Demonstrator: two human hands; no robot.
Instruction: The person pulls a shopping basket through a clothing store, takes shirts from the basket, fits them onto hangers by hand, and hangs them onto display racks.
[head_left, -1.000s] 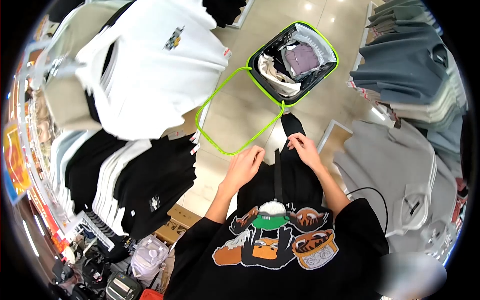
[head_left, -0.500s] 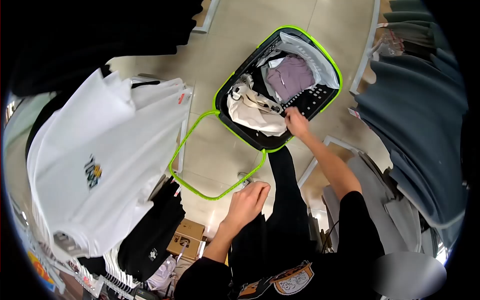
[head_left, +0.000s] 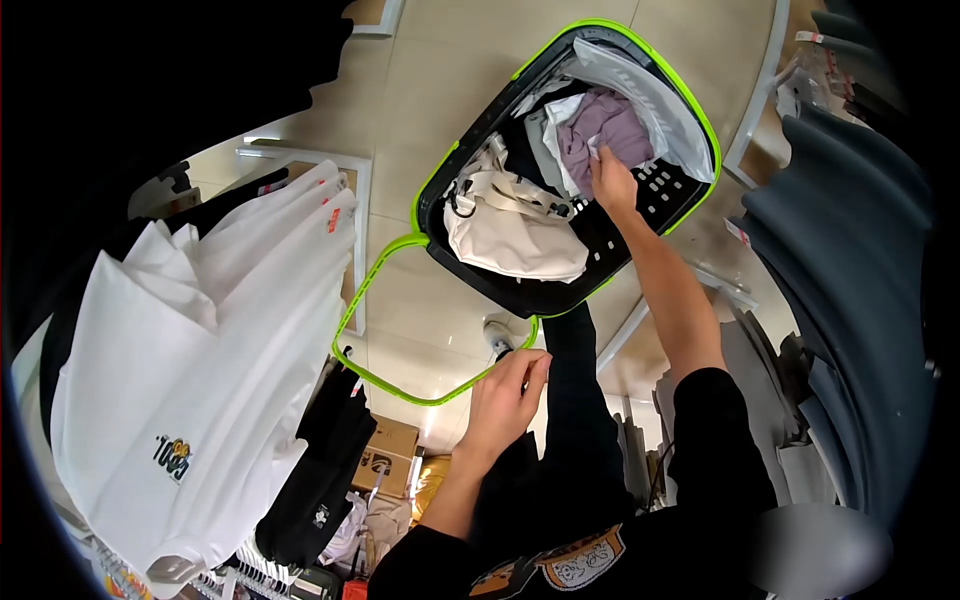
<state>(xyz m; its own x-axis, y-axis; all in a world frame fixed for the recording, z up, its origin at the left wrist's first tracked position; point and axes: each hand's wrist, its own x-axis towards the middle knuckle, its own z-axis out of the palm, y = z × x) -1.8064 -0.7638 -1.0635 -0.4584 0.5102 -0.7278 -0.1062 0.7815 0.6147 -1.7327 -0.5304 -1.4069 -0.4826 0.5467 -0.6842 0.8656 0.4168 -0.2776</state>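
Note:
A black shopping basket [head_left: 485, 272] with a lime-green rim stands on the floor, its green handle [head_left: 385, 380] folded out toward me. Inside lie a cream bag [head_left: 515, 235] with straps and dark fittings, a folded purple garment [head_left: 605, 125], white and grey cloth, and a pale plastic packet [head_left: 650, 95]. My right hand [head_left: 615, 187] reaches into the basket, its fingers closed on the near edge of the purple garment. Beside the handle's near end, my left hand [head_left: 508, 395] hangs with curled fingers. Whatever is in it, if anything, is hidden.
White shirts [head_left: 230, 340] hang close on the left, with black garments [head_left: 315, 470] below them. Dark blue-grey clothes [head_left: 840, 260] and grey garments [head_left: 750, 390] hang on the right. Cardboard boxes [head_left: 385, 450] stand at lower left. My shoe [head_left: 498, 337] is near the handle.
My right hand has moved from beside the cream bag deeper into the basket and closed on the purple garment, which is now more rumpled. My left hand stays curled near the handle.

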